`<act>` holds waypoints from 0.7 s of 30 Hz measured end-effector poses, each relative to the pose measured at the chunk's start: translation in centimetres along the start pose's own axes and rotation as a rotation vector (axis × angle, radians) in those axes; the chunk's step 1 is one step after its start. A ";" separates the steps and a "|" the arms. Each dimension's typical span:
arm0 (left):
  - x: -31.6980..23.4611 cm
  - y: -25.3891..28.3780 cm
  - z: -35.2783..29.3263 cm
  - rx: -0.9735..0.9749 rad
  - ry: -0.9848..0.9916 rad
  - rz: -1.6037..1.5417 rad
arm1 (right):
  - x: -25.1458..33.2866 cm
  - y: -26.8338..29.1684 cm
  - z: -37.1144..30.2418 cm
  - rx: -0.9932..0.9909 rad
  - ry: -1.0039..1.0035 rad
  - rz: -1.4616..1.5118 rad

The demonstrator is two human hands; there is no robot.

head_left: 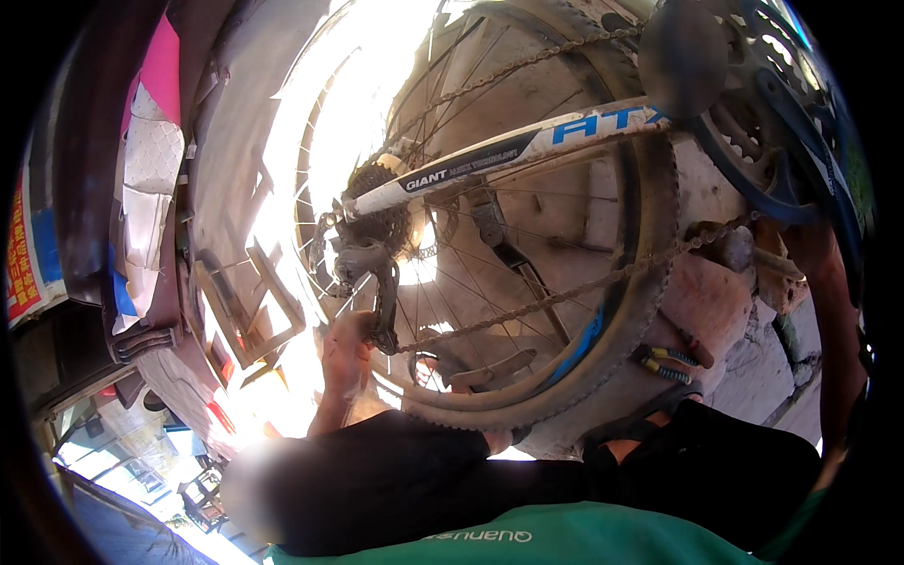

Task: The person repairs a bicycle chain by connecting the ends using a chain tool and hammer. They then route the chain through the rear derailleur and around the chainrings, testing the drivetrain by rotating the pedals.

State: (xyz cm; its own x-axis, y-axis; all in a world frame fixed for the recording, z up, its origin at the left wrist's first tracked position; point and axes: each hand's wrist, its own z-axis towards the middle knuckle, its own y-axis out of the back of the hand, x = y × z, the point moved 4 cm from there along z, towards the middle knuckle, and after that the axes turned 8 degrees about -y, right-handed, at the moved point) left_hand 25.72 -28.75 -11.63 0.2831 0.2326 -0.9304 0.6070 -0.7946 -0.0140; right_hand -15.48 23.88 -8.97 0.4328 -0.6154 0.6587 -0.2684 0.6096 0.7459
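Note:
A bicycle's rear wheel (650, 311) fills the middle, behind a white and black chainstay (527, 149). At the hub sit the cassette (377, 188) and the dark rear derailleur (363, 264). My left hand (346, 350) is closed at the lower end of the derailleur cage, beside the chain (546, 299). The chain runs from there to the chainrings at the upper right. My right hand (808, 240) is up by the dark crank (786, 193); its fingers are mostly hidden there, so I cannot tell what they grip.
Pliers (667, 363) with yellow and dark handles lie on the ground by my foot, near a small red-handled tool (697, 350). A wooden frame (250, 315) stands left of the wheel. Stone blocks (753, 367) lie at the right. Glaring sunlight washes out the ground near the hub.

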 end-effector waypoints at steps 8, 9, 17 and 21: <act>-1.0 -0.4 -0.8 0.041 -0.051 0.083 | -0.7 -1.3 1.1 0.077 -0.158 0.389; -0.8 -0.3 -0.8 0.043 -0.055 0.067 | -0.8 -1.3 1.2 0.108 -0.232 0.501; -0.6 -1.2 0.7 0.106 -0.069 0.082 | 2.8 0.9 -0.4 0.103 -0.550 1.106; -3.0 -1.2 -1.0 0.014 -0.123 0.458 | 4.1 -3.8 2.3 0.248 -0.608 1.227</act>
State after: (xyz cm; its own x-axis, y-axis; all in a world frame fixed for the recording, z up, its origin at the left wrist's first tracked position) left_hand 24.86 -27.92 -8.48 0.4289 -0.2108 -0.8784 0.4299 -0.8076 0.4037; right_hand -14.65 17.89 -8.82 -0.6084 0.0850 0.7891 -0.3713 0.8482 -0.3777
